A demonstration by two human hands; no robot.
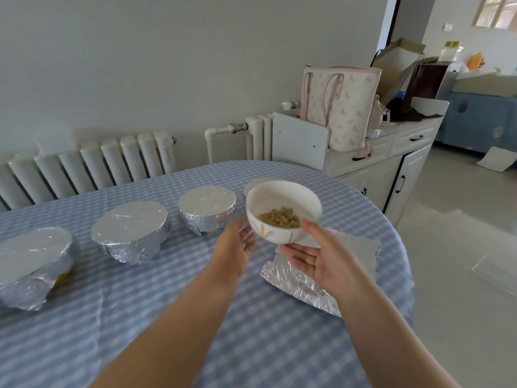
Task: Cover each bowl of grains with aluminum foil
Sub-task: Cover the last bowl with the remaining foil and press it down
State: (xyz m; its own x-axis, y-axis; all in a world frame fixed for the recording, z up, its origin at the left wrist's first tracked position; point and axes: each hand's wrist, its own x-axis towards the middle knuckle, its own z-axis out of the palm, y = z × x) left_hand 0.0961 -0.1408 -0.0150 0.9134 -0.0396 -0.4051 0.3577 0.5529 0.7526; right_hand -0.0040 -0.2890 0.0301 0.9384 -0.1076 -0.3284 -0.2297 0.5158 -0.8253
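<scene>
Right hand (313, 257), palm up, cradles the white bowl (282, 211) from below, thumb hooked over the near rim, fingers under the base. Left hand (237, 242) reaches in at the bowl's left side, fingers loosely spread, fingertips at or just short of the bowl wall; contact cannot be told. The bowl is lifted off the desk (167, 317), tilted toward the camera, a small heap of yellowish grains (279, 218) inside, uncovered. Directly below the bowl a loose foil sheet (307, 275) lies flat on the checked cloth. Left of the bowl stand three foil-covered bowls in a row: nearest (207, 210), middle (130, 231), farthest (30, 264). Behind the bowl, a fourth foil cover (256, 184) is partly hidden.
</scene>
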